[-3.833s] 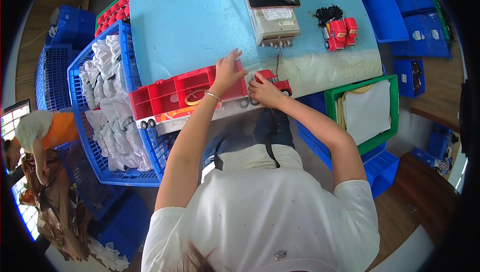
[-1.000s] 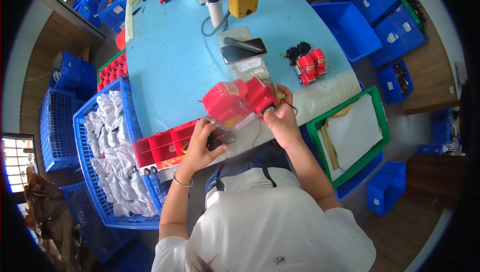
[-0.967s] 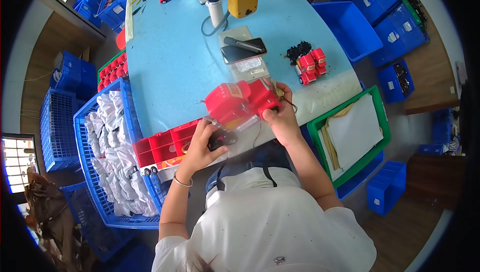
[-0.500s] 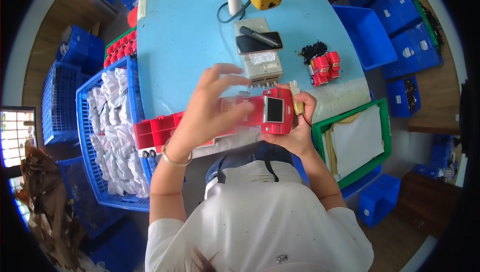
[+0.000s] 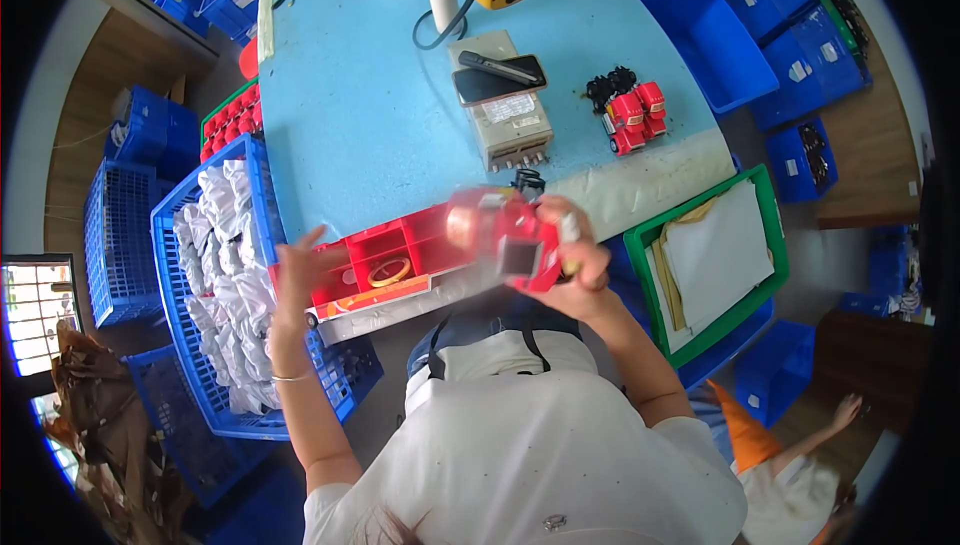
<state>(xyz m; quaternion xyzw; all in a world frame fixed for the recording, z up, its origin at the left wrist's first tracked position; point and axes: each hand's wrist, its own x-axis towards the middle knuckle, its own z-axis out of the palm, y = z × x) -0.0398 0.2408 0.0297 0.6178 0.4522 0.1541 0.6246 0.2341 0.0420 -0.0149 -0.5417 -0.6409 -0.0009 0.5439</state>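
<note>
My right hand (image 5: 578, 290) grips a red toy truck cab (image 5: 522, 257) with a dark square panel, held over the table's near edge. Motion smears the cab, and a pale, yellowish piece beside my fingers is too blurred to name. Out to the left, my left hand (image 5: 297, 280) has its fingers apart, beside the left end of a red toy trailer (image 5: 405, 235). That trailer is divided into open compartments, and a yellowish ring (image 5: 390, 271) lies in one of them. Its right end passes behind the cab.
A grey metal box (image 5: 512, 130) bearing a phone (image 5: 490, 85) stands mid-table. Red truck cabs (image 5: 632, 120) sit to its right. Blue basket (image 5: 262, 170) of white-wrapped pieces is at left, green-rimmed tray (image 5: 765, 190) at right. Another person (image 5: 790, 490) is at lower right.
My left hand has moved away from the cab to the trailer's left end. The cab in my right hand has tilted and shifted left. A person has come into view at lower right.
</note>
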